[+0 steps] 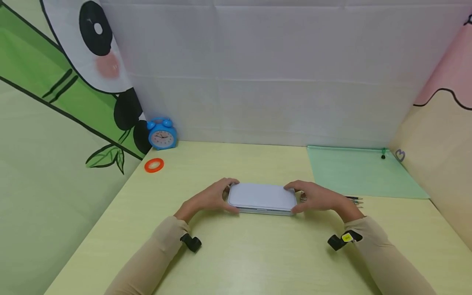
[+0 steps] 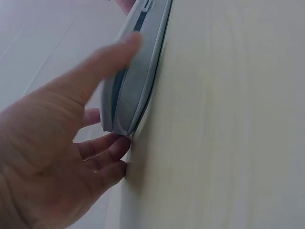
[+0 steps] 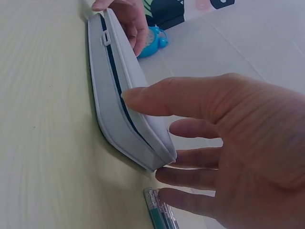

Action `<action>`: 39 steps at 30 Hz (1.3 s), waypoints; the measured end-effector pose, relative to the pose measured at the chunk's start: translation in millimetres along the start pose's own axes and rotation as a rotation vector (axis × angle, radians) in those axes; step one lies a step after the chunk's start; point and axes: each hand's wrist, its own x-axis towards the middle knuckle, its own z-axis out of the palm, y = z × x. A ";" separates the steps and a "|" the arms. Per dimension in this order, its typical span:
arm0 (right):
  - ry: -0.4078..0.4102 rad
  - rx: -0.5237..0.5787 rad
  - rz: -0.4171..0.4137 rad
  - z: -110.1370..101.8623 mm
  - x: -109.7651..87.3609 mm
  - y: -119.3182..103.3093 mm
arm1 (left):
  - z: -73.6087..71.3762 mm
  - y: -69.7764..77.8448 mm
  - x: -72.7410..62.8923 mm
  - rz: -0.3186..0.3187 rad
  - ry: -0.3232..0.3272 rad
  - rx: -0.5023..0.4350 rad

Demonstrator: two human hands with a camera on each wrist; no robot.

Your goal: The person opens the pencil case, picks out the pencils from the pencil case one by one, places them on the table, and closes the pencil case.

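Note:
A pale lavender-grey pencil case [image 1: 262, 197] lies flat on the table, long side toward me. My left hand [image 1: 214, 197] holds its left end, thumb at the front edge and fingers around the end. At the opposite end my right hand [image 1: 316, 196] grips it likewise, its thumb [image 3: 143, 101] on the front side just by the lid's edge. A dark seam runs along the case's side [image 3: 107, 90], with a small light pull [image 3: 106, 38] on it. Several pens [image 3: 162, 210] lie beside the case, partly hidden under my right hand.
A blue alarm clock [image 1: 162, 134] stands at the table's back left corner, with an orange ring [image 1: 154, 165] in front of it. A translucent green zip folder [image 1: 363, 172] lies at the back right. White cloth [image 1: 258, 73] hangs behind the table.

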 end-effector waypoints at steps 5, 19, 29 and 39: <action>0.005 -0.029 -0.010 1.5 -0.6 0.6 | 1.7 0.2 -0.5 -0.022 -0.012 0.038; 0.063 -0.199 0.020 11.6 6.7 -6.3 | 3.3 -1.1 1.4 -0.030 -0.009 0.062; 0.065 -0.219 0.004 12.9 8.0 -11.3 | 1.7 2.1 2.0 -0.041 -0.022 0.033; 0.068 -0.232 0.013 13.4 11.4 -15.8 | 1.1 6.1 2.3 -0.016 -0.001 0.050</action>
